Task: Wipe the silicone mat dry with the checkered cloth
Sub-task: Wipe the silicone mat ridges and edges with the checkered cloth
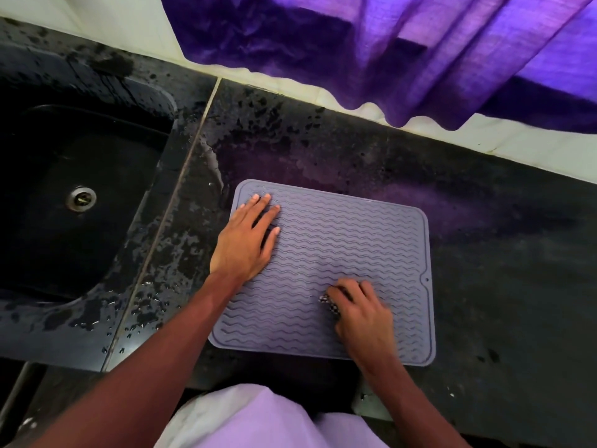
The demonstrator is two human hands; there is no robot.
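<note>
- Fingers (350,287) of the right hand (363,316) are bunched round the checkered cloth (330,303), pressing it onto the near middle of the silicone mat (339,234).
- Left hand (244,244) is spread flat, pinning the mat's far-left corner.
- The mat lies flat on the bench (500,253), long axis left-right, hang-hole edge pointing right.
- Looks mid-wipe to me, but I can't tell which parts are dry.

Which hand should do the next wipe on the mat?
Right. The right hand grips the bunched checkered cloth on the silicone mat, while the left hand lies flat on its far left corner, probably steadying it.
</note>
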